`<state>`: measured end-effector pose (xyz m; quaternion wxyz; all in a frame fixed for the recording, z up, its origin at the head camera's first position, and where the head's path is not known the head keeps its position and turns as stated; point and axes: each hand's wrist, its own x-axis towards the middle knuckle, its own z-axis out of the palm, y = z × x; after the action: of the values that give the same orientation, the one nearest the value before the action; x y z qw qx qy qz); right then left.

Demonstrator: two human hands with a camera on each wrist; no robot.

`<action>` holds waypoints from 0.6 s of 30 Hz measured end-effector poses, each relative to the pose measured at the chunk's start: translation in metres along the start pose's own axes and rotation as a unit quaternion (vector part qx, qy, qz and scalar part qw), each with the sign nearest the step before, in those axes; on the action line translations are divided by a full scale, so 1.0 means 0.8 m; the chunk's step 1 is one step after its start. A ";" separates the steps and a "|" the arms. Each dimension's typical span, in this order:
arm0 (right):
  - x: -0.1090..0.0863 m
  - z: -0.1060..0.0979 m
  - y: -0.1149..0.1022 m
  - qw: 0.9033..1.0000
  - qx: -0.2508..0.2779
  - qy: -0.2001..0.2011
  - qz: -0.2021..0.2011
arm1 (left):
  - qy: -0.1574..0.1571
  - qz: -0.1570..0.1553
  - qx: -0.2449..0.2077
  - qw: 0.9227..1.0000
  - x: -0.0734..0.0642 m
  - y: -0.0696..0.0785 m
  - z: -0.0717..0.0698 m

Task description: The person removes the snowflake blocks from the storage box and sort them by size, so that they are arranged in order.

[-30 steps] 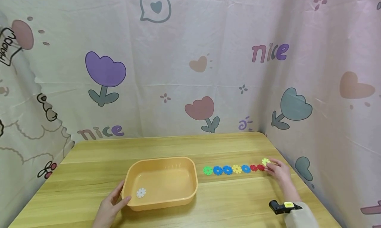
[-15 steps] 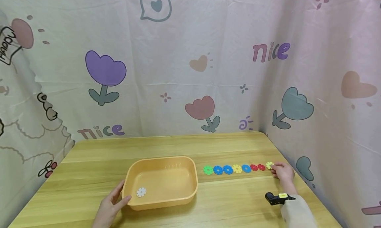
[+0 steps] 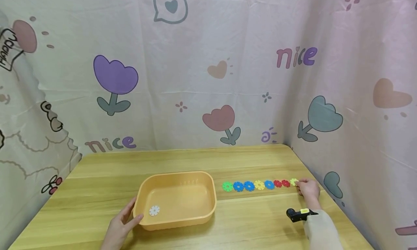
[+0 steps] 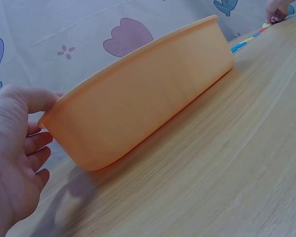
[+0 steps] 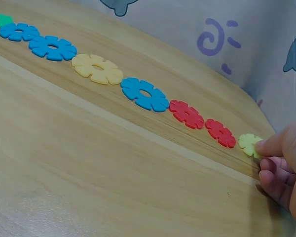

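At the right end of a row on the table, my right hand (image 3: 308, 189) pinches the edge of a yellow-green plastic snowflake disc (image 5: 248, 144). The thumb lies on its rim, and the other fingers are curled below. Left of it run two red discs (image 5: 220, 133), a blue disc (image 5: 144, 94), a yellow disc (image 5: 97, 68), two more blue discs and a green disc (image 3: 227, 186). My left hand (image 3: 118, 226) grips the left rim of an orange plastic basin (image 4: 143, 94), thumb over the rim. One white snowflake disc (image 3: 154, 210) lies inside the basin.
The wooden table (image 3: 254, 221) meets a printed curtain (image 3: 182, 126) at the back and sides. A black wrist camera (image 3: 300, 215) sits on the right wrist, above a light sleeve (image 3: 322, 232).
My right hand has lowered the yellow-green disc onto the table, first to the right, then slightly left toward the red discs. The left hand and basin stay put.
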<state>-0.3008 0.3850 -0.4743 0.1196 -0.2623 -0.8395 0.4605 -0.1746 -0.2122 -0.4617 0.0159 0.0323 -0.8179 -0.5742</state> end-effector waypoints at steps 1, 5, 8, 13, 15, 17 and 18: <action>0.000 0.000 0.000 1.000 -0.001 0.000 -0.001 | 0.002 0.003 0.000 1.000 0.000 0.000 0.000; 0.000 -0.001 0.002 1.000 -0.001 0.003 -0.009 | 0.004 0.008 0.004 1.000 0.000 0.000 0.000; -0.002 -0.001 0.002 1.000 -0.005 0.012 -0.014 | 0.001 0.003 0.001 1.000 -0.001 0.000 0.000; -0.004 -0.002 0.001 1.000 0.001 0.022 -0.012 | -0.003 -0.001 -0.017 1.000 -0.001 0.001 0.000; -0.003 -0.002 0.000 1.000 0.009 0.017 -0.015 | 0.000 -0.001 -0.017 1.000 -0.001 0.002 0.000; -0.003 -0.002 -0.001 1.000 0.017 0.008 -0.020 | 0.001 0.000 -0.019 1.000 -0.001 0.002 0.001; -0.003 -0.002 -0.001 1.000 0.020 0.004 -0.022 | 0.002 0.000 -0.019 1.000 0.000 0.002 0.001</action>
<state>-0.2983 0.3840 -0.4727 0.1379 -0.2433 -0.8352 0.4735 -0.1743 -0.2112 -0.4603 0.0181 0.0328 -0.8068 -0.5896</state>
